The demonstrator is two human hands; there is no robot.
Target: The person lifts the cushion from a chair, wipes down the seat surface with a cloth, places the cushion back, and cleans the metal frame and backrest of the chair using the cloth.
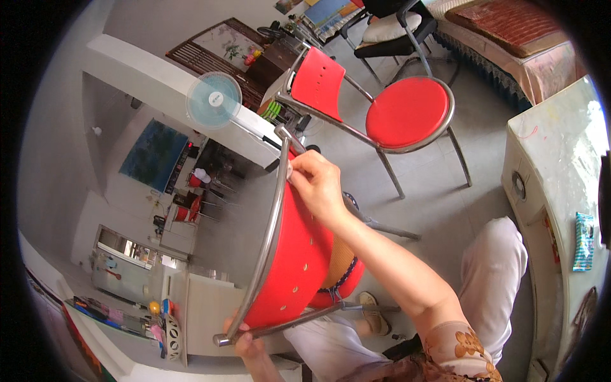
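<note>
Right in front of me stands a red chair (296,253) with a slotted backrest and a tubular metal frame. My left hand (248,341) grips the metal frame at one end of the top rail. At the other end, my right hand (317,184) pinches a small whitish wad (289,169), perhaps tissue or cloth, against the backrest's upper corner by the metal rail (267,234). A tan seat pad (341,262) with dark edging lies on the chair's seat, tied to the frame and partly hidden by the backrest and my right forearm.
A second red chair (408,112) stands beyond. The standing fan (215,99) is by a white wall edge. To the right is a white table (549,138) with a blue packet (583,241). A black armchair (389,45) and a bed (506,47) are farther back.
</note>
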